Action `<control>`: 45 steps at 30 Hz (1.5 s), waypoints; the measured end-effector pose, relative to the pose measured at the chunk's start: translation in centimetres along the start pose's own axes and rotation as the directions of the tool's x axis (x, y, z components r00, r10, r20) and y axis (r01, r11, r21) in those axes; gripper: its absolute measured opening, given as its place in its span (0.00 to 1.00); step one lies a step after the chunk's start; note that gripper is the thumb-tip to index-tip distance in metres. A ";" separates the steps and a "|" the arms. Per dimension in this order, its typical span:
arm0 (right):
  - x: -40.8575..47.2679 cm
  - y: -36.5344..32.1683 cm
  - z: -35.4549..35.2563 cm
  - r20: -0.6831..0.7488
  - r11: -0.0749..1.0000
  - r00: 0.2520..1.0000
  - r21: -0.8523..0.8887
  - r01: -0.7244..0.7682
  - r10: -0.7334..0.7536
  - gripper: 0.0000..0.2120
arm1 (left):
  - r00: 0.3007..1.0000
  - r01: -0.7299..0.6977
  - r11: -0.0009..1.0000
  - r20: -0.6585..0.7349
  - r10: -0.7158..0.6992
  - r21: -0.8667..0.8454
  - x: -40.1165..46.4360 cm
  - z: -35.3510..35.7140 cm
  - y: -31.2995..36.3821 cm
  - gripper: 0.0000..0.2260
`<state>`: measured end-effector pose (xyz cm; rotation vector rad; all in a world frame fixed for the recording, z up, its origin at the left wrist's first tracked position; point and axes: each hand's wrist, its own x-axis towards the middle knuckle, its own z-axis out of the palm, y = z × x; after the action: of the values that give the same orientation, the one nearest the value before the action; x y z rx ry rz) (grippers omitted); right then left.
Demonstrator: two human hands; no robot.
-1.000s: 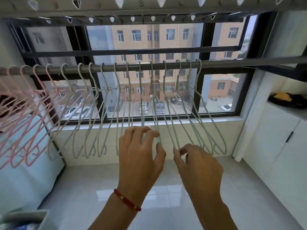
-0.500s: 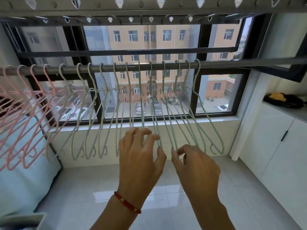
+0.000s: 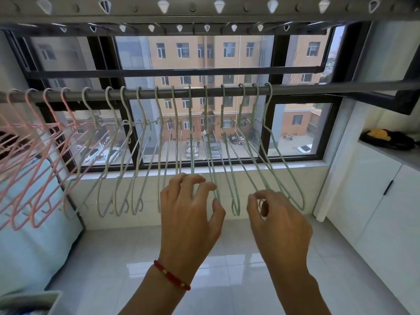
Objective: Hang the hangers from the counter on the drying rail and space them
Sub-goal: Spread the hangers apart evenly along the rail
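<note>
Three pale green hangers [image 3: 268, 142] sit bunched at the right end of the drying rail [image 3: 318, 88], closer together than their neighbours. Your right hand [image 3: 278, 223] is nearer them, fingers curled and seemingly pinching a lower wire, though I cannot tell for certain. Your left hand [image 3: 189, 214] hooks curled fingers around a middle hanger [image 3: 192, 144]. Bare rail lies rightward, so that cluster probably spreads that way.

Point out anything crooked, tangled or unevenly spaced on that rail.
The three rightmost green hangers crowd together on the rail, tighter than their neighbours. Further left, one pale hanger hooks onto another hanger rather than the rail. The pink hangers overlap in a bunch.
</note>
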<state>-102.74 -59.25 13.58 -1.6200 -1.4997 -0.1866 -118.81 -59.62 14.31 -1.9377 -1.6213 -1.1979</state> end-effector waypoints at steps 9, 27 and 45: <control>1.3 1.1 0.2 0.073 0.995 0.996 -0.089 -0.053 0.059 0.17 | 1.000 0.014 1.000 -0.016 -0.014 0.003 0.0 0.0 0.4 0.14; 1.3 2.0 0.0 0.070 0.988 0.996 -0.145 -0.051 0.062 0.09 | 1.000 0.017 1.000 -0.016 -0.017 0.015 -0.3 0.1 0.8 0.13; 1.0 2.1 -0.3 0.048 0.994 0.998 -0.104 -0.038 0.043 0.08 | 0.999 0.022 1.000 -0.032 -0.022 -0.006 0.0 0.1 0.8 0.13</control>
<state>-100.58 -58.43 13.40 -1.7474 -1.5154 -0.2049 -117.97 -59.74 14.45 -1.8987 -1.6288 -1.2367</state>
